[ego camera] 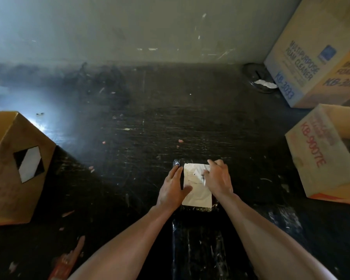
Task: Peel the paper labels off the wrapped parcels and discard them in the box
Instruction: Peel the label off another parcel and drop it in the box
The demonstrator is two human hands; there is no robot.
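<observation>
A small parcel wrapped in black plastic (177, 163) lies on the dark floor in front of me, with a white paper label (198, 196) stuck on its top. My left hand (173, 190) lies flat on the parcel's left side, thumb across the label. My right hand (218, 178) sits over the label's upper right part with fingers bent at its top edge; whether they pinch the paper is not clear. An open cardboard box (18, 168) stands at the left. Another black wrapped parcel (200, 249) lies nearer to me, between my forearms.
Two cardboard boxes stand at the right: a tall one printed "foam cleaner" (303, 57) and an open one with red print (321, 154). A dark round object with white paper (259, 77) lies by the wall. Scraps litter the scuffed floor.
</observation>
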